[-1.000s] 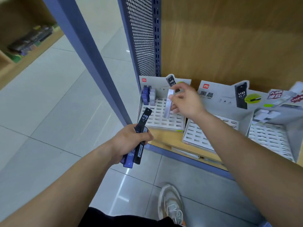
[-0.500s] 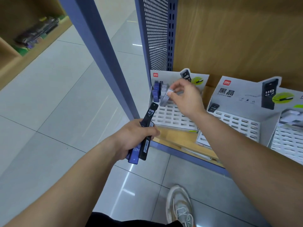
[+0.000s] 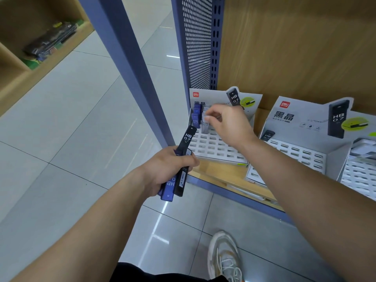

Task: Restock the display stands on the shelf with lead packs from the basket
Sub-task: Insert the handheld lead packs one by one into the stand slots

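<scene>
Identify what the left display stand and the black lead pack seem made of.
The left display stand: likely matte printed cardboard, given its punched slots and folded panels. The black lead pack: probably smooth plastic; rigid case with crisp white lettering.

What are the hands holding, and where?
The left hand grips a slim black lead pack and a blue lead pack around their middles. The right hand is by a grey lead pack; grip unclear.

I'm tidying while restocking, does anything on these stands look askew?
One thing: a lone black pack in the back-left corner of the middle stand sits at a slant, whereas the blue packs in the left stand stand upright. Nothing looks spilled or damaged.
</scene>
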